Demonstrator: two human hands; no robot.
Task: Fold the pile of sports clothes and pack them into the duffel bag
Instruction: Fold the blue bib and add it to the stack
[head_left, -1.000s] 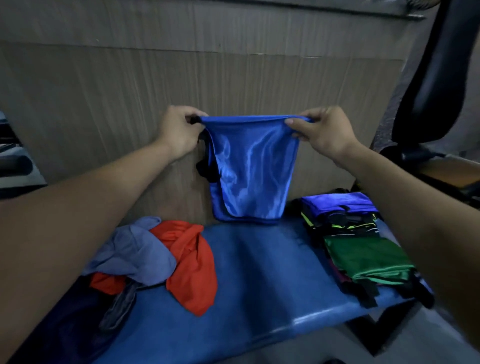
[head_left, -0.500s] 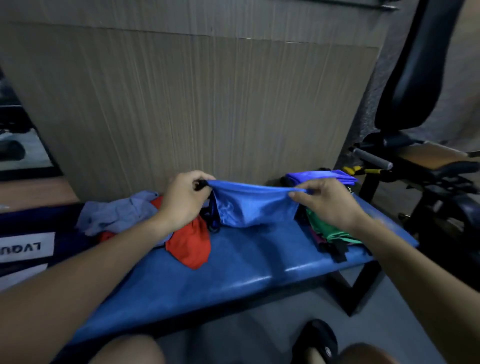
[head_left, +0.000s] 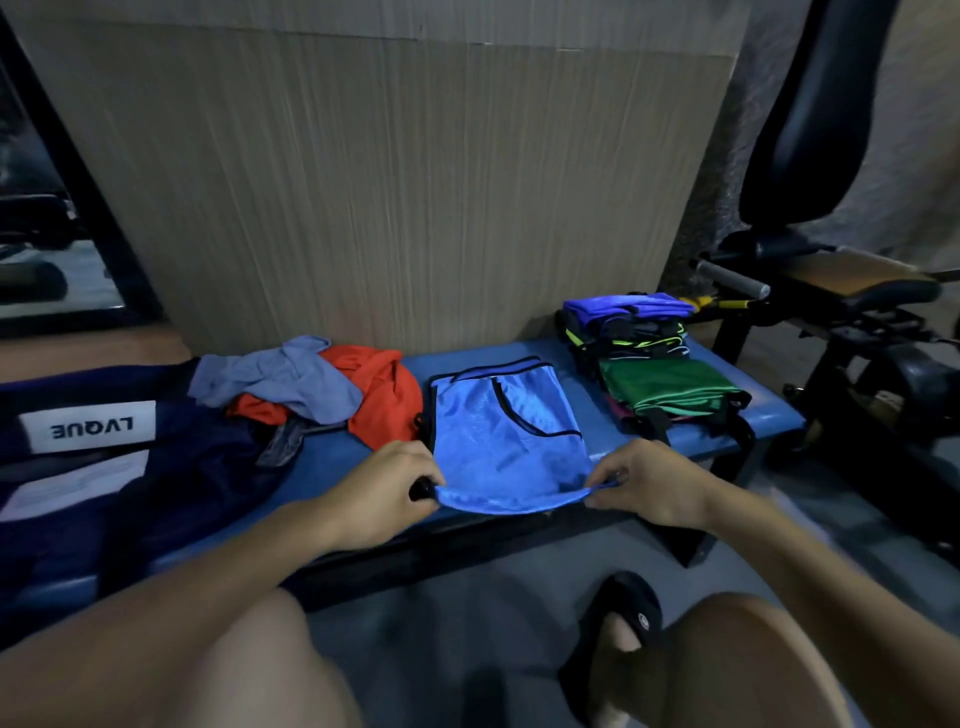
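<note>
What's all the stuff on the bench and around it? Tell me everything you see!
Shiny blue shorts with black trim: one, blue, flat on the bench middle.
Padded blue bench: one, blue, against the wooden wall.
Crumpled orange garment: one, orange, left of the shorts.
Crumpled grey garment: one, grey, atop the orange one.
Folded clothes stack: one pile, blue, black, green, bench's right end.
Navy duffel bag: one, navy with white label, far left.
Black exercise machine: one, right.
Black sandal: one, on a foot.
Left hand: pinching the shorts' near edge.
Right hand: pinching the same edge.
</note>
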